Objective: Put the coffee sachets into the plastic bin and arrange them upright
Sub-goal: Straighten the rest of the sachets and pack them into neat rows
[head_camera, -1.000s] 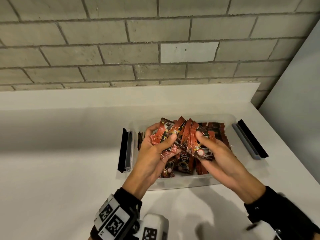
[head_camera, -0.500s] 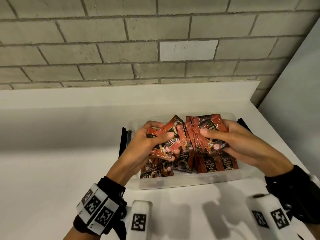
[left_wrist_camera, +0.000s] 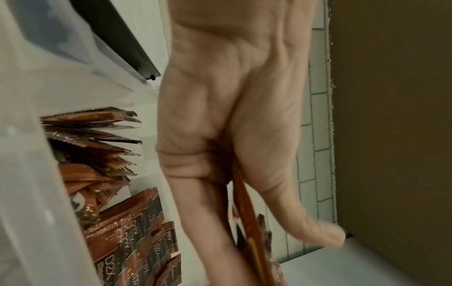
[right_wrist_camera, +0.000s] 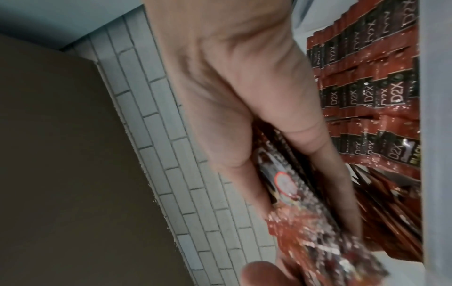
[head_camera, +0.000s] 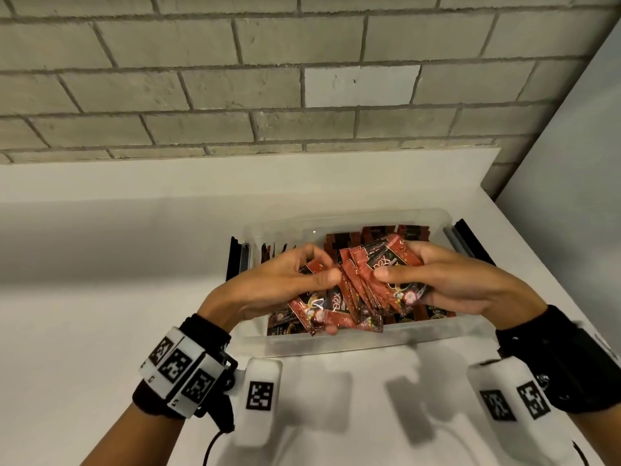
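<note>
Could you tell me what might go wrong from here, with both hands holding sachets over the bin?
The bundle of sachets fans loosely between the left hand and right hand; some could slip and land flat in the plastic bin. Pushing the bundle down may also tip the upright sachets at the back.

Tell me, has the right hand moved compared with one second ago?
Yes. Measured against the plastic bin, the right hand with its bundle of sachets has shifted to the right, toward the bin's black right latch.
</note>
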The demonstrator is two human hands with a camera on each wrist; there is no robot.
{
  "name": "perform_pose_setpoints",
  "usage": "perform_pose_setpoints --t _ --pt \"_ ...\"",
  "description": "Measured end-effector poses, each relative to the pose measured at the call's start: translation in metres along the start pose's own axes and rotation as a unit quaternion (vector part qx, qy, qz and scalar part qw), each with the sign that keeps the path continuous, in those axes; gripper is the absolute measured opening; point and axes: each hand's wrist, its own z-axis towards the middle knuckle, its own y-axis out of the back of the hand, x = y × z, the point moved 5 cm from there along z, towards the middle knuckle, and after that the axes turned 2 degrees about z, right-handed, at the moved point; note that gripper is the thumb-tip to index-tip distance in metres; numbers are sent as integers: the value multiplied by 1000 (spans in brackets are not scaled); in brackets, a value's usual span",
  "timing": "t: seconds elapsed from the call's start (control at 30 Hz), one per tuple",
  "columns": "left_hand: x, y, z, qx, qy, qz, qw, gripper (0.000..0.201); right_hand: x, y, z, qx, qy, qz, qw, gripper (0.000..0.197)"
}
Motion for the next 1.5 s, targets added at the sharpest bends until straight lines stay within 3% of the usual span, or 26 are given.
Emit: perform_pose_setpoints --t 0.07,0.17,0.4,0.47,0.53,0.63,0.77,0.9,1.0,1.03,1.13,1.2,1.27,1.33,1.37,1.43,1.5 --pt "1 -4 -1 -1 13 -13 1000 85 -5 4 3 -30 2 34 999 50" --pt "5 -4 6 -36 25 81 996 111 -15 7 8 -81 -1 83 993 56" --pt "-4 -9 9 -104 36 150 983 104 -33 -6 12 -118 -18 136 983 61" --pt "-6 -9 9 -123 44 157 979 102 -33 -11 11 -129 -13 139 982 47" --pt "-6 -3 9 -165 42 115 979 94 -32 -12 9 -149 2 158 976 30" --pt "-1 1 9 -163 14 -67 984 78 -30 -7 10 -173 33 210 962 49" --pt "6 -10 3 -116 6 -145 983 60 -25 -9 13 -188 65 250 947 54" --pt "-3 -29 1 -70 -28 -118 990 57 -21 -22 17 -138 71 179 972 47" --pt "-7 -32 5 -70 -35 -125 989 59 -19 -29 19 -110 73 121 984 43" --pt "-8 -33 5 -72 -40 -132 988 59 -17 -30 20 -104 73 101 987 50" --pt "-13 -31 8 -79 -51 -150 984 58 -14 -30 21 -82 41 14 996 101" --pt "-17 -28 12 -98 -58 -166 980 58 -3 -30 21 -71 27 -56 996 100" --pt "-25 -27 15 -113 -77 -165 977 57 16 -29 20 -85 61 -125 987 74" --pt "-37 -24 17 -137 -111 -119 977 46 43 -26 19 -147 142 -175 963 42" --pt "-45 -22 18 -151 -131 -94 975 41 56 -25 18 -172 190 -194 947 43" --pt "-58 -17 23 -174 -162 -58 970 39 72 -23 20 -202 267 -211 918 65" --pt "-66 -14 30 -185 -178 -43 966 48 82 -26 25 -194 308 -238 901 66"
